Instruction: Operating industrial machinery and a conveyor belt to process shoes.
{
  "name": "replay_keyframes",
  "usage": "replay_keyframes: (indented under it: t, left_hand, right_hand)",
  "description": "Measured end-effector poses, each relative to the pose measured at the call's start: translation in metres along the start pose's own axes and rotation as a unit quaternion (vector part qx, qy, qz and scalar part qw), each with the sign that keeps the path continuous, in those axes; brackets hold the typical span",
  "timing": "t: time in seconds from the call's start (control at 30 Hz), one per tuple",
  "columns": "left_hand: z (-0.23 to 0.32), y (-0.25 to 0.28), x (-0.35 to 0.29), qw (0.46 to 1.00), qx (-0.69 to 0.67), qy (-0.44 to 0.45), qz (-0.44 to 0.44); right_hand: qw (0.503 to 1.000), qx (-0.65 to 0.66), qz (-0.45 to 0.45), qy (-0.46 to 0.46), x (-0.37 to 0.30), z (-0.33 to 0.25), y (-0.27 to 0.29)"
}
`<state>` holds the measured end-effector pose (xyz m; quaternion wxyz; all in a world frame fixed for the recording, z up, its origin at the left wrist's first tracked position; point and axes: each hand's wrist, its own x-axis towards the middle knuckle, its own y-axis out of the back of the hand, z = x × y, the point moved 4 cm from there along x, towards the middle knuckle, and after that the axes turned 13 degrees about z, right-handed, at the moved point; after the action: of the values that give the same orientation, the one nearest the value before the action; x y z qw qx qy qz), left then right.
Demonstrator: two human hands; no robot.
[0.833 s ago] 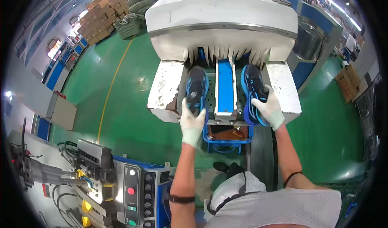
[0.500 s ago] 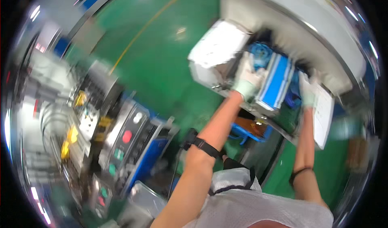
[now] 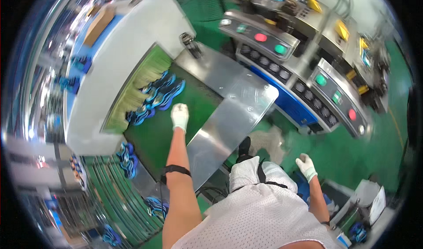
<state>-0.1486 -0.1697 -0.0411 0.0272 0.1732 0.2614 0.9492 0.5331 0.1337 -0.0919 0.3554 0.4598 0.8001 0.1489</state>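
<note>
My left hand (image 3: 179, 116), in a white glove, reaches over a green conveyor belt (image 3: 161, 147). Nothing shows in it, and its foreshortened fingers look loosely extended. Just beyond and to its left lies a row of blue and black shoes (image 3: 161, 93), apart from the hand. The shoes sit at the mouth of a white tunnel-like machine, in front of its pale bristle curtain (image 3: 136, 88). Low at my right side hangs my right hand (image 3: 306, 166), also white-gloved. Its thumb stands off from loosely bent fingers, with nothing between them.
A metal side plate (image 3: 233, 116) borders the belt. Ahead right stands a machine with a control panel (image 3: 260, 37) of red and green buttons. More shoes (image 3: 128, 161) rest by a roller conveyor (image 3: 119, 196) at left. Bins (image 3: 361, 196) stand at lower right.
My view has swung round to the belt and shoes. Before, both hands were at a blue-and-white block between white boxes. Now they are far apart, the right one down at my side.
</note>
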Motion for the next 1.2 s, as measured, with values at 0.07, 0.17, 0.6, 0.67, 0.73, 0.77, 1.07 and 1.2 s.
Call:
replay_keyframes:
  t: [0.07,0.17,0.6,0.67,0.73,0.77,1.07,1.2]
  left_hand:
    - [-0.063,0.094,0.04,0.984,0.031,0.054,0.164]
    - [-0.103,0.1,0.022,0.956,-0.039,0.27,0.104]
    - [-0.25,0.158,0.215,0.96,0.25,0.067,0.109]
    - [-0.243,0.149,0.212,0.966,0.213,0.062,0.134]
    - [-0.247,0.168,0.197,0.963,0.22,0.054,0.148]
    - [-0.241,0.169,0.191,0.964,0.21,0.039,0.157]
    - [-0.093,0.119,0.037,0.989,0.033,0.147,-0.009]
    - [0.029,0.045,0.005,0.971,-0.079,0.184,-0.131]
  right_hand:
    - [0.997,-0.048,-0.056,-0.004,0.026,-0.01,-0.039]
    - [0.992,-0.118,-0.03,-0.045,0.031,-0.028,-0.039]
    - [0.95,-0.303,-0.08,0.0,0.1,-0.211,-0.15]
    - [0.96,-0.267,-0.077,0.018,0.112,-0.244,-0.174]
    - [0.944,-0.278,-0.158,0.079,0.119,-0.313,-0.221]
    - [0.956,-0.23,-0.159,0.092,0.122,-0.32,-0.23]
    - [0.897,-0.152,-0.302,0.286,-0.002,-0.497,-0.35]
    - [0.864,-0.134,-0.289,0.39,-0.015,-0.515,-0.327]
